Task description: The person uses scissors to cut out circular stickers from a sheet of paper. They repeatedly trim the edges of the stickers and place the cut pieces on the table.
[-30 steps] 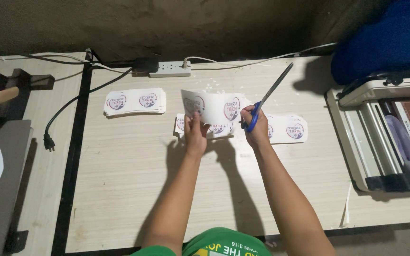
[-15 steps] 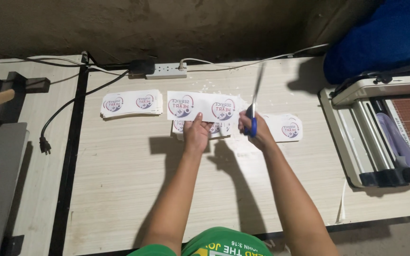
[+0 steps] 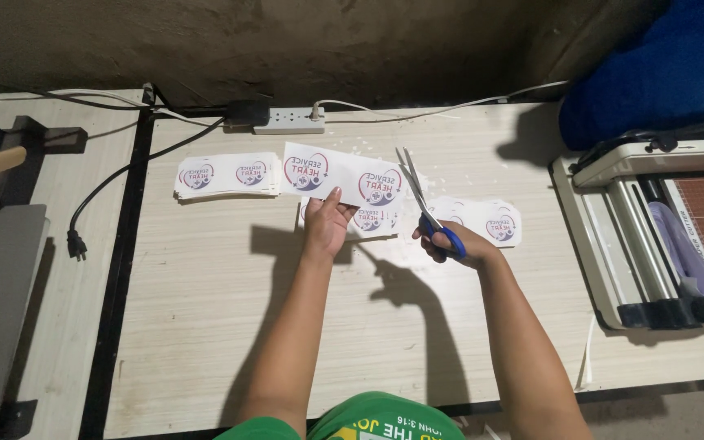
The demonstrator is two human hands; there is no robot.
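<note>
In the head view, the left hand (image 3: 325, 224) is pinching the lower edge of a white rectangular paper strip printed with two round red-and-blue emblems (image 3: 340, 173), holding it lifted and tilted just above the pale wooden table (image 3: 230, 326). The right hand (image 3: 450, 244) is closed around the blue-handled scissors (image 3: 425, 208), whose steel blades are standing slightly parted at the strip's right end.

Judging from this, the strip is being held by one edge only, so it could be sagging or twisting as the blades bite, sending the cut into an emblem. The left fingertips are sitting near the blade line and could be nicked if the paper slides. Loose printed pieces (image 3: 482, 218) beside the right hand could be brushed off their pile.

Whether the blades are already touching the paper is hard to tell. The stack of printed sheets under the strip (image 3: 376, 222) is partly covered by it and by the left hand. The neat stack of emblem sheets at the left (image 3: 226, 175) is well apart. The grey paper trimmer (image 3: 621, 236) is cut off at the right edge, and the lower scissor handle is hidden inside the fist.
</note>
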